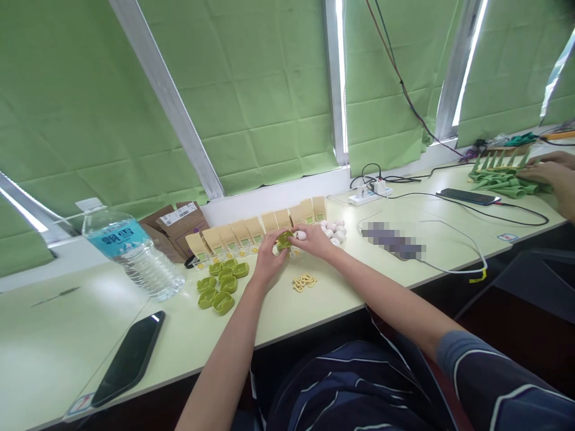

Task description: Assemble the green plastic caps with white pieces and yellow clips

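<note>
Over the table, near its back edge, my left hand [269, 257] is closed on a small olive-green plastic holder [284, 239]. My right hand [315, 240] meets it from the other side, its fingers pinching a white egg-shaped piece [301, 235] against or beside the holder; whether the two touch is too small to tell. Several matching green holders [223, 284] lie to the left. Yellow curled pieces [304, 281] form a small pile in front of my hands. More white and pinkish egg-shaped pieces [335, 232] sit just right of my right hand.
Behind my hands stands a row of tan cards [236, 234] with clear packs. Left are a cardboard box [173, 230], a water bottle [130, 245] and a phone [130, 359]. A power strip [369, 194] and cables are rightward; another person's hands [545, 167] handle green leaf-like pieces [505, 179].
</note>
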Demonstrator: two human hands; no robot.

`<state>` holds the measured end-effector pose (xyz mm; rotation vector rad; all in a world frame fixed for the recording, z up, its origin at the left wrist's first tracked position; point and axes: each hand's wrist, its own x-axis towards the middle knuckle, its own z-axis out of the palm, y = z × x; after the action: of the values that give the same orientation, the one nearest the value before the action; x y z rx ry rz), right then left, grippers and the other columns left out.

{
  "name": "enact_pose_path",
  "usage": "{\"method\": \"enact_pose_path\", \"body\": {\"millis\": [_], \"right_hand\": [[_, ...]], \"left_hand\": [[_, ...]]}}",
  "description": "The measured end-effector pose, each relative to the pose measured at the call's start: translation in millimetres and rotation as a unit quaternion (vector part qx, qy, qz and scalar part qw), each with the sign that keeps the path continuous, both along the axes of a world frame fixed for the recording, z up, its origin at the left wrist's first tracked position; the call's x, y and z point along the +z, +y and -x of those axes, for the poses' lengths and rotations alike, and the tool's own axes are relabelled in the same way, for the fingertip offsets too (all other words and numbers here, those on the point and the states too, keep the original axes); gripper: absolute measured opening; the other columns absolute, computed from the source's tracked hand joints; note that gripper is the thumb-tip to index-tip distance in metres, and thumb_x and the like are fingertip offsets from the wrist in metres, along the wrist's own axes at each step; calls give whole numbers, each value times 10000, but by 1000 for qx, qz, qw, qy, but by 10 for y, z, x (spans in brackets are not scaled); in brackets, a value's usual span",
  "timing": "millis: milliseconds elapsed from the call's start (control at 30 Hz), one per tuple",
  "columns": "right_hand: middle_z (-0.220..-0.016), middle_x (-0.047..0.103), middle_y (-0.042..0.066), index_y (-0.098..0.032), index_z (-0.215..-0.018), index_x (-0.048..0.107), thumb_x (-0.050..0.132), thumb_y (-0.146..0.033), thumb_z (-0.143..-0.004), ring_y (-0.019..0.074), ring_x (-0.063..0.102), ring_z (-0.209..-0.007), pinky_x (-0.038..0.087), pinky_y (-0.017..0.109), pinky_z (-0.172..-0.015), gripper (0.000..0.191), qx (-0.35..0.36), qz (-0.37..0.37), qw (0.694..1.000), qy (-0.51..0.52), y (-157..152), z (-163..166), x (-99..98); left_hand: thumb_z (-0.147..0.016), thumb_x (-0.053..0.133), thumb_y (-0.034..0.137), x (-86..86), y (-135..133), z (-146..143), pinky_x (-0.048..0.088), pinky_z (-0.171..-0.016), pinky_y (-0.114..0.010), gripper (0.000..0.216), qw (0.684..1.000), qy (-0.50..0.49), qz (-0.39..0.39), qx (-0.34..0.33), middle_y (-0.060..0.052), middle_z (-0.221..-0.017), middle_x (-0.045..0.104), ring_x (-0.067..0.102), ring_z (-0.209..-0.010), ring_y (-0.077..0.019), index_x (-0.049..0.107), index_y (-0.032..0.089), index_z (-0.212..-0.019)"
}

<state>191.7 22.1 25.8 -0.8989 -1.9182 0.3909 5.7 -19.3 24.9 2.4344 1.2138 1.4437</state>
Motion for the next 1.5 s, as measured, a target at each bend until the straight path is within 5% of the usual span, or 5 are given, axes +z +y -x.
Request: {"method": "enact_pose_path", "body": {"millis": [300, 633, 833, 1500], "right_hand": [[-736, 703, -7, -211, -844, 707, 680, -388, -810, 158, 617, -701, 412, 252, -657, 182, -18, 38, 999, 3, 32, 10, -14], [-751, 697, 3, -200, -842, 679, 641, -354, -838, 155, 601, -694, 393, 245, -640, 159, -14, 21, 999, -19, -46, 20, 22], [-808, 726, 25, -202, -928, 708, 642, -350, -854, 169, 631, -741, 404, 244, -653, 179, 5, 10, 998, -66, -113, 29, 37], [-757, 700, 16, -208, -854, 691, 627, -333, -834, 172, 602, -702, 359, 240, -617, 142, 1, -5, 997, -74, -71, 56, -1]], "left_hand": [[-788, 650, 168, -10, 7, -12, 498, -899, -362, 571, 1000, 7, 12, 25, -76, -1263, 626, 592, -1122, -217, 539, 271, -1338], [-885, 495, 208, -18, -7, -20, 486, -761, -290, 391, 992, -54, 111, -7, -22, -889, 668, 618, -786, -149, 580, 229, -1266], [-886, 506, 236, -7, -11, -64, 470, -717, -260, 270, 994, -49, 91, 32, -30, -968, 711, 596, -754, -134, 662, 214, -1105], [-867, 544, 261, -4, -33, -51, 446, -678, -259, 233, 997, -20, 67, 40, -20, -906, 701, 546, -697, -126, 660, 203, -1061]]}}
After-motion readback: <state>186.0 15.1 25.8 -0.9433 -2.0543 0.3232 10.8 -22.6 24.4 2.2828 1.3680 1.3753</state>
